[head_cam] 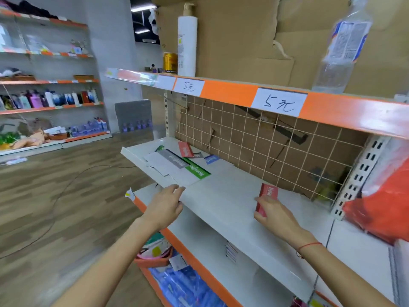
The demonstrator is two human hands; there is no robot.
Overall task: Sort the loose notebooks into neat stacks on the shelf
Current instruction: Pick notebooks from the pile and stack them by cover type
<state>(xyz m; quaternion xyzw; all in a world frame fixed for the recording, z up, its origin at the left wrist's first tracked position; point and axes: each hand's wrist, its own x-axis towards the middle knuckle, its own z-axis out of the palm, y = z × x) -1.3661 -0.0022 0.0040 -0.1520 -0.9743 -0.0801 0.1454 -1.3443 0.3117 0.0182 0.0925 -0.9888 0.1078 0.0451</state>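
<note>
Early sorting; right hand (274,214) clamped on small red notebook (266,199) mid white shelf (232,196); left hand (164,207) relaxed, apart at front edge; next, likely gathering scattered notebooks (177,161) at left end.

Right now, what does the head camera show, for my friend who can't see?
The right hand holds a red notebook on a white shelf. The left hand touches the shelf's front edge, near loose notebooks.
</note>
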